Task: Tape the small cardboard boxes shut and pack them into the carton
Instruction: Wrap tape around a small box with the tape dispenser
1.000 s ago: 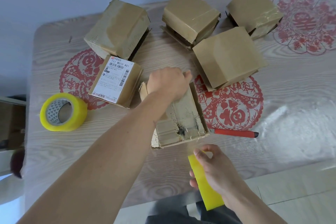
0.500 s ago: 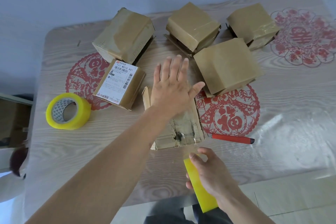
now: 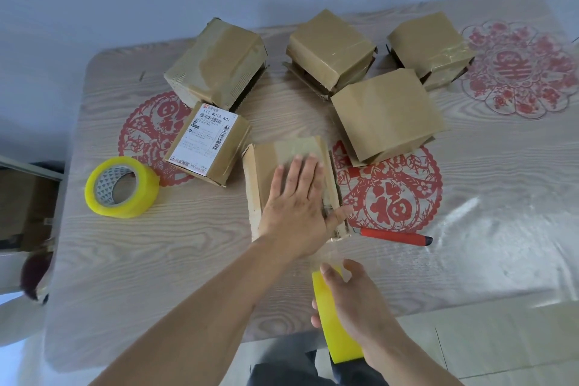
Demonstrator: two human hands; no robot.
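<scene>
left hand (image 3: 296,211), fingers straight and spread, presses flat on the top of the near box (image 3: 282,163), which lies at the centre of the tabletop (image 3: 141,291). right hand (image 3: 354,304), at the near edge of the tabletop, curls fingers and thumb round a yellow tape roll (image 3: 336,332); a clear strip of tape appears to run from this roll up to the near end of the box, though the film is faint. just right of the box lies a red utility knife (image 3: 394,236), on a red paper-cut design (image 3: 391,194). just left of the box stands a labelled box (image 3: 208,142) with a white shipping label on top. a second yellow tape roll (image 3: 120,187) lies further left, apart from it. four more brown boxes sit toward the far side: a far-left box (image 3: 216,64), a far-middle box (image 3: 330,48), a far-right box (image 3: 430,47), and a large box (image 3: 387,114) in front of the last two. beyond the tabletop's left edge, a brown cardboard shape is partly visible; whether it is the carton cannot be told.
</scene>
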